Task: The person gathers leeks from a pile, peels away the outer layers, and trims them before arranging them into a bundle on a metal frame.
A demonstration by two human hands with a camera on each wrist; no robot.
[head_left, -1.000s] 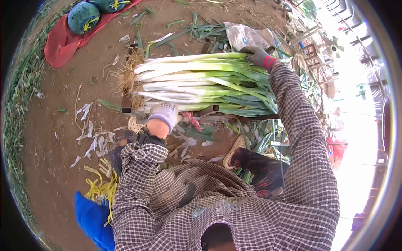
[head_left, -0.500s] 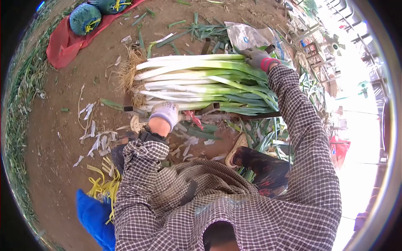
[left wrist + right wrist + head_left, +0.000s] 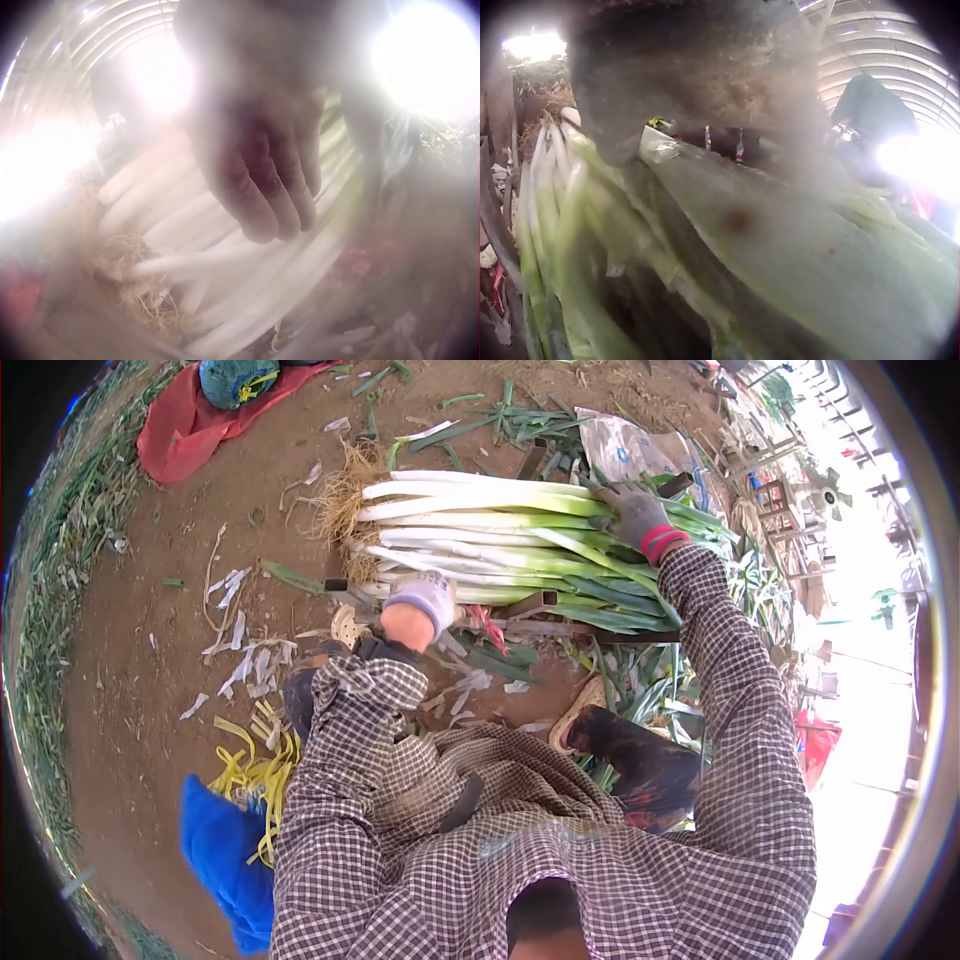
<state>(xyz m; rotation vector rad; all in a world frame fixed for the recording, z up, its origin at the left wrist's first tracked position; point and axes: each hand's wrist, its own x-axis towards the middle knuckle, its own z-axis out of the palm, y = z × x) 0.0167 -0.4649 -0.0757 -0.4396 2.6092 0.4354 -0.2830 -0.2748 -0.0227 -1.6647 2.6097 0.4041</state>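
A row of long leeks (image 3: 480,538) lies across a low metal rack (image 3: 535,602), pale roots to the left and green leaves to the right. My left hand (image 3: 425,598), in a whitish glove, is at the near edge of the white stalks. In the hazy left wrist view its fingers (image 3: 259,217) reach down over the stalks, nearly straight. My right hand (image 3: 638,520), in a grey glove with a pink cuff, rests on the leaves at the far right with fingers extended. Broad green leaves (image 3: 780,247) spread below it in the right wrist view.
Upright square posts (image 3: 340,588) stand at the rack's corners. A whitish sack (image 3: 630,445) and cut leaves lie behind it. Yellow strips (image 3: 262,770) and a blue cloth (image 3: 225,860) are at the lower left. A red sheet (image 3: 185,435) with a green bundle lies at the upper left.
My right hand has shifted from the leeks' far edge inward over the leaves. The left hand stays at the near stalks. The head view has turned slightly, moving the scene rightward.
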